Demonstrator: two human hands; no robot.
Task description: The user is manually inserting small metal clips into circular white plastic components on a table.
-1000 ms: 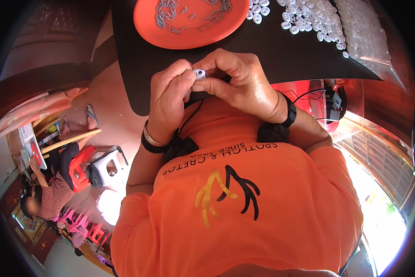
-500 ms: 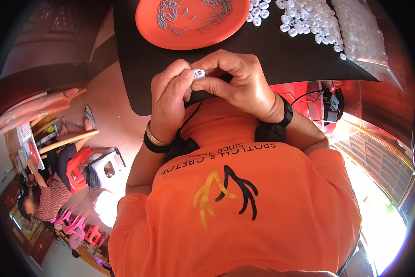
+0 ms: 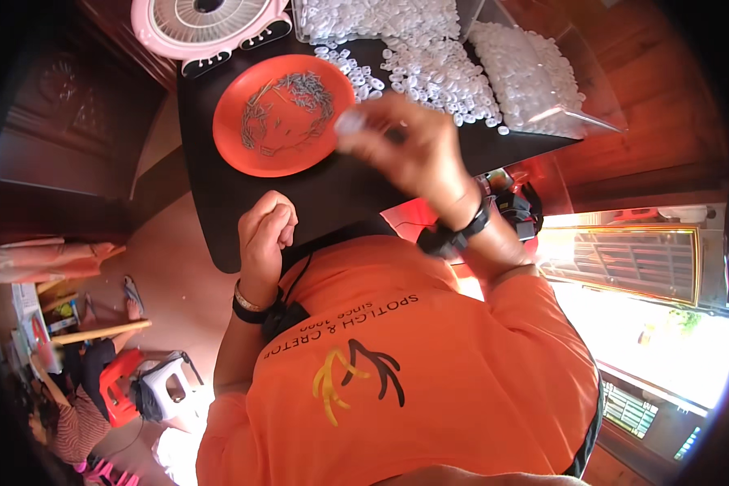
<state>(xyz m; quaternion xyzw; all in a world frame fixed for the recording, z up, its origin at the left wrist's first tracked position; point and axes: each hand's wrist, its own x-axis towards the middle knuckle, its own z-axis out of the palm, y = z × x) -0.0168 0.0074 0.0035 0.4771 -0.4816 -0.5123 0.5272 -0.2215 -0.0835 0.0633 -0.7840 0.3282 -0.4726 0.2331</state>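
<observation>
A small white plastic piece (image 3: 349, 122), blurred, is held at the very tips of the right hand (image 3: 413, 150), jutting out at 9 o'clock from the knuckles, with the thumb at about its 5 o'clock and the index finger at about its 3 o'clock. These fingers are closed on the piece, though the exact contact is lost in the blur. It is held above the counter (image 3: 332, 194), in front of the 3 o'clock rim of a round orange plate (image 3: 235, 97), on which thin metal pins (image 3: 309, 91) are scattered in a rough ring. At 7 o'clock from the piece, well apart from it, the left hand (image 3: 267, 231) is held near the counter's edge; its fingers are curled closed, and whether anything is enclosed cannot be told. Loose white pieces (image 3: 363, 82) are strewn just beside the plate at its 2 o'clock, and a heap of white pieces (image 3: 441, 77) is spread beyond the right hand at 1 o'clock. Farther out, toward 2 o'clock, similar pieces are contained in a clear plastic package (image 3: 534, 77). At the plate's 11 o'clock, a pink fan (image 3: 206, 20) is set.
</observation>
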